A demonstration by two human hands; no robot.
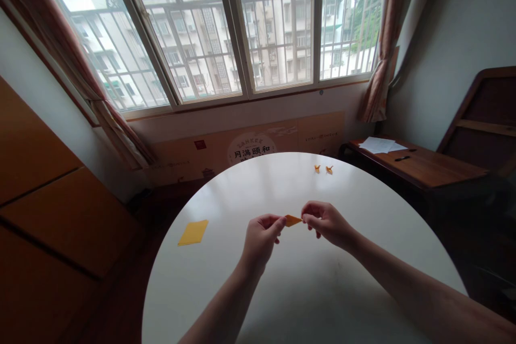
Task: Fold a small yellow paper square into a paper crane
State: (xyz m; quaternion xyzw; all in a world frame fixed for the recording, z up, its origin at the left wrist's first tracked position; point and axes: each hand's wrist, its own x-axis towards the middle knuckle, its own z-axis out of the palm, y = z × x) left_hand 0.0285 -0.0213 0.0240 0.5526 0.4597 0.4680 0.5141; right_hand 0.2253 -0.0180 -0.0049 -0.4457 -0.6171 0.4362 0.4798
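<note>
A small piece of folded orange paper (292, 220), narrowing to a point on its right, is held just above the white table between my two hands. Its left end is pinched between the thumb and fingers of my left hand (262, 236). The fingertips of my right hand (324, 221) close on the pointed right tip. Farther back on the table stand two small orange folded paper cranes (317, 169). A flat stack of yellow paper squares (193, 233) lies to the left of my left hand.
The round white table (226, 183) fills the middle. Behind it are a printed cardboard panel (282, 137) and a barred window (201, 48). On the right, a wooden bench (439, 166) carries white sheets (379, 144). An orange-brown cabinet (44, 215) is at left.
</note>
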